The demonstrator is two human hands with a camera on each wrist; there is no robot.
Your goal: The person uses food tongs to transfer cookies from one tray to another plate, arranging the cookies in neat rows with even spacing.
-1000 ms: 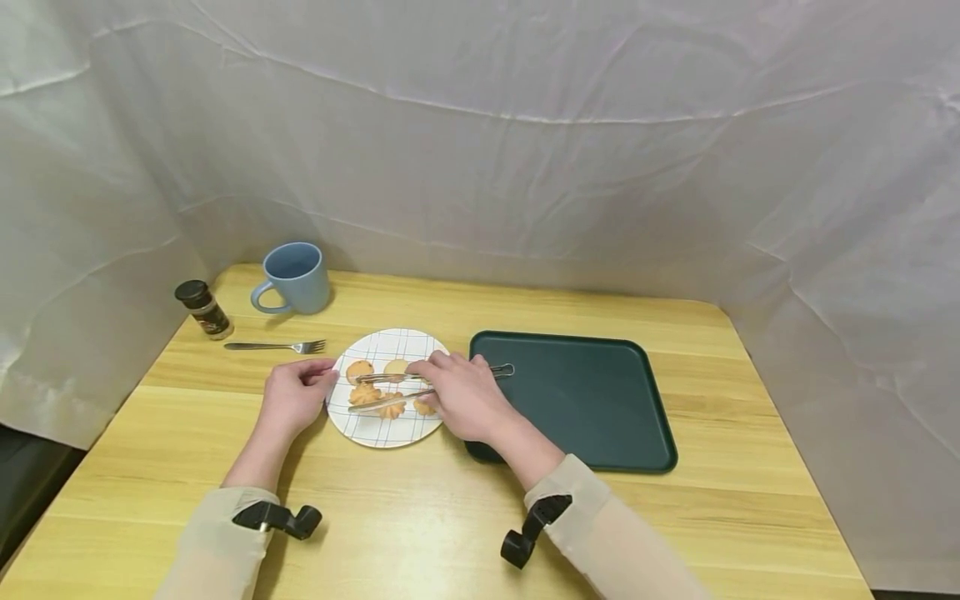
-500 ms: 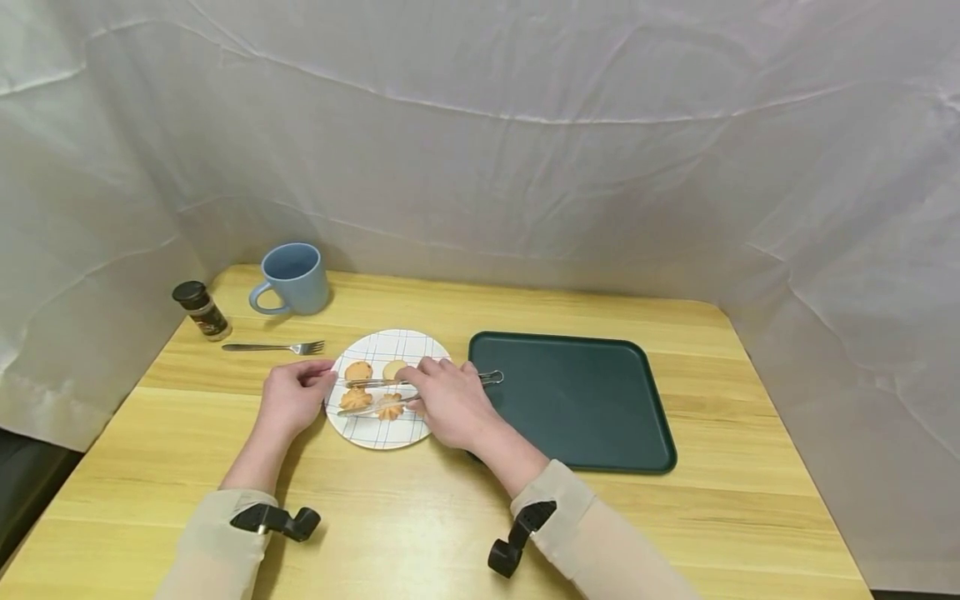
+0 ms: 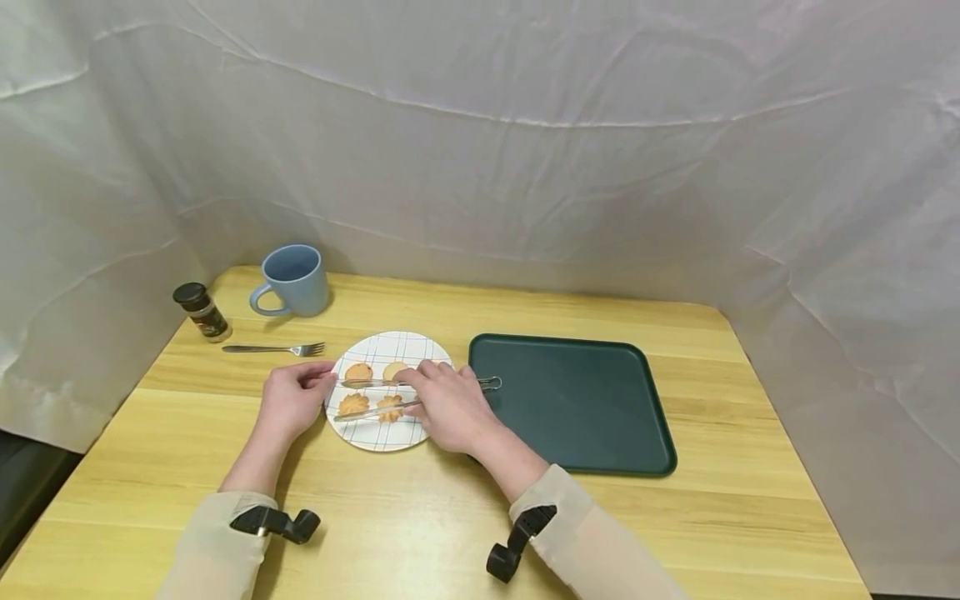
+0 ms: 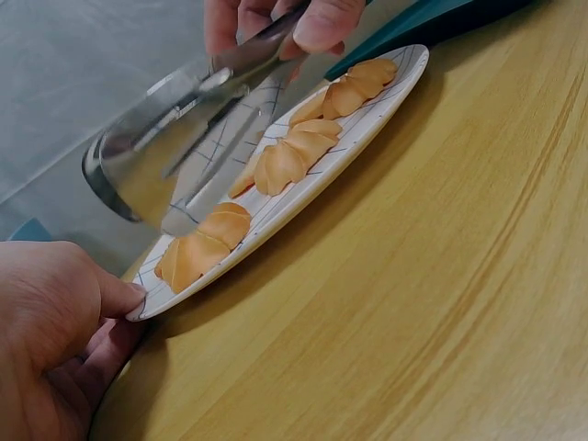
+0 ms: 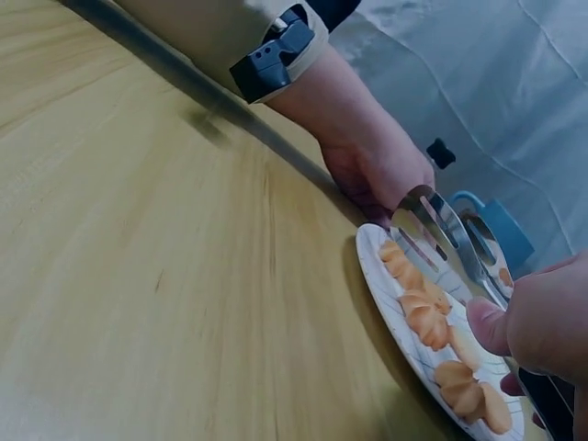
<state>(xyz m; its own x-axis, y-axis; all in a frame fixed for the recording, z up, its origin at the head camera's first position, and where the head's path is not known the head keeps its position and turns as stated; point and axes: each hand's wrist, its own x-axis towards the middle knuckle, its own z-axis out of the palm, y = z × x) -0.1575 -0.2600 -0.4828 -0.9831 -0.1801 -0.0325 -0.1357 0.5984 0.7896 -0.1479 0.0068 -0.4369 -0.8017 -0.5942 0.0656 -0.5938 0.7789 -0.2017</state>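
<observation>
My left hand [image 3: 294, 398] pinches the left rim of a white checked plate [image 3: 397, 342], thumb on top in the left wrist view. Over the plate my right hand [image 3: 456, 408] holds metal tongs [image 4: 138, 147], their arms spread and pointing left. Several cookies lie on the plate. A scalloped cookie [image 3: 354, 404] sits between the tongs' tips, near the left rim. Beside it is another scalloped cookie [image 3: 390, 408], and behind are a round darker cookie [image 3: 358, 372] and a pale cookie [image 3: 394, 369]. My right hand hides the plate's right part in the head view.
A dark green tray [image 3: 577, 408] lies just right of the plate. A fork [image 3: 277, 348], a blue mug [image 3: 296, 282] and a black-capped spice jar [image 3: 202, 312] stand or lie at the back left. Pale curtains [image 3: 480, 167] enclose the wooden table [image 3: 390, 533].
My right hand and the tongs have shifted left and a little nearer. The left scalloped cookie has slid slightly left and toward me. My left hand has stayed at the rim.
</observation>
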